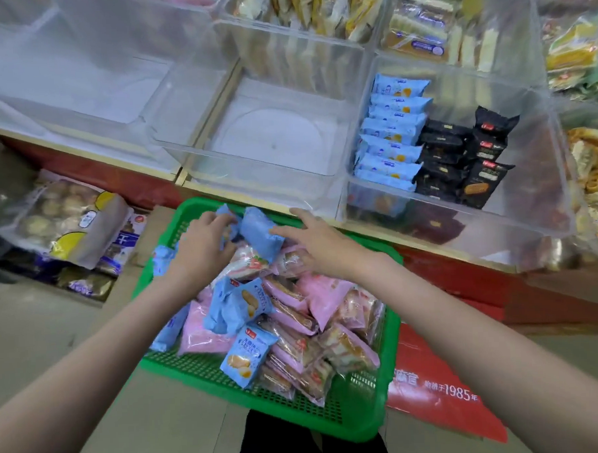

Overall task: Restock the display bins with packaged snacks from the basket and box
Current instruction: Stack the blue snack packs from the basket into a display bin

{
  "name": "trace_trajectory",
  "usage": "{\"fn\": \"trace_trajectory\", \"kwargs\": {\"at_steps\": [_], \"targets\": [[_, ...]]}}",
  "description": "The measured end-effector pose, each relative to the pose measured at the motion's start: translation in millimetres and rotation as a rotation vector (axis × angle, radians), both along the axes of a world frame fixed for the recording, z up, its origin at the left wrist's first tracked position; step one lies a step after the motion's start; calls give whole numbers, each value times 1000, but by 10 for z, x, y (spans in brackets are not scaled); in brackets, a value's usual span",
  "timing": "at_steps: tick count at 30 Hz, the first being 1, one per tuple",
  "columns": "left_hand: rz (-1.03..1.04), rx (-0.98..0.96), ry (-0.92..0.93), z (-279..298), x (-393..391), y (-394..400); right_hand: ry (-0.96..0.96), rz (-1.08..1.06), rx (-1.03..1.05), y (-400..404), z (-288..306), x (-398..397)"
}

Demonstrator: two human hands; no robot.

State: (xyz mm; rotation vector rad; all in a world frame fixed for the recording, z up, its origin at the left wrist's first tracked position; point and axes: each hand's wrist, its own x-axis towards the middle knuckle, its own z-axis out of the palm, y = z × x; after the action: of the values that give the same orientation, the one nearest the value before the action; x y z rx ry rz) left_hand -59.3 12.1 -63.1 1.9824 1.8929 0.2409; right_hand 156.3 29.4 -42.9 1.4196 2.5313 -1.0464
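Left grip (pixel 202 244) is curled round a light-blue snack packet (pixel 262 236) at the far end of the green basket (pixel 298 408), its fingertips buried in blue wrapper, so how many packets it grasps is hard to tell. Right grip (pixel 312 241) is released, fingers straight and spread, the fingertips touching the same blue packet from the right. That packet lies tilted, its long axis running from upper left down to lower right, its printed face hidden. Below it the basket holds a heap of pink packets (pixel 328 293) and more blue packets (pixel 243 355) lying at mixed angles; 1 blue packet near the front shows its print upright. Beyond the basket, a clear bin (pixel 254 180) sits beside a clear bin on the right (pixel 530 216) holding a row of blue packets (pixel 389 133) on edge and black packets (pixel 459 157). Bins at the top and right edges are cut off and blurred. Bagged pastries (pixel 64 223) lie at the left, partly out of focus.
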Motion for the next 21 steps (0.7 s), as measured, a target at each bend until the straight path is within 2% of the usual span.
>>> {"fn": "trace_trajectory", "kwargs": {"at_steps": [2,4,6,9,11,13,14,16,19,21], "targets": [[27,-35,86,-99,-150,-42,-66,26,-35,62,-180,-233],[24,1,133,-151,-232,-64,-58,-48,-111,109,-337,-480],[52,46,205,-176,-265,-27,-40,-151,-101,135,-478,-692],[71,-88,315,-194,-259,160,95,-304,-77,162,-534,-782],[67,-208,274,-217,-249,300,283,-382,-202,149,-456,-690],[126,-318,167,-244,-245,416,456,-505,-459,91,-372,-516],[173,-361,120,-251,-231,453,474,-559,-588,47,-372,-413],[237,-407,89,-245,-158,457,400,-575,-660,-75,-442,-252],[209,-367,59,-219,0,294,204,-419,-401,-232,-618,-202],[195,-358,-24,-208,20,142,-13,-249,-205,-312,-716,-259]]}}
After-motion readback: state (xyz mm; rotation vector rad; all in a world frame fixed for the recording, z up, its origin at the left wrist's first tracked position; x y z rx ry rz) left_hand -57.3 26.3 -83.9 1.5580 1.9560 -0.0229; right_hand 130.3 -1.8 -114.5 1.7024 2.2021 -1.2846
